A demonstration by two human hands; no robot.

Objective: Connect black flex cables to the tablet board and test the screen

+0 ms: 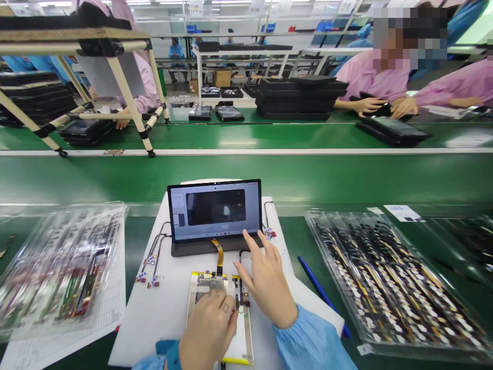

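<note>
My left hand (208, 329) lies palm down over a circuit board (210, 288), which sits on a yellow-edged panel (219, 318). Its fingers hide part of the board. An amber ribbon cable (219, 255) runs up from the board to a lit tablet (214, 210) propped on a dark stand (192, 248). My right hand (265, 277) is spread, holding nothing, with its index fingertip at the tablet's lower right screen edge. Thin black cables with small connectors (154, 257) lie on the white mat (154, 329) left of the tablet.
Clear plastic trays of flex cables (389, 282) and boards (63, 267) flank the white mat, with a blue pen (323, 293) at right. Beyond runs a green conveyor belt (246, 174). Co-workers in pink (370, 77) handle tablets across it, beside a metal-jointed rack (115, 77).
</note>
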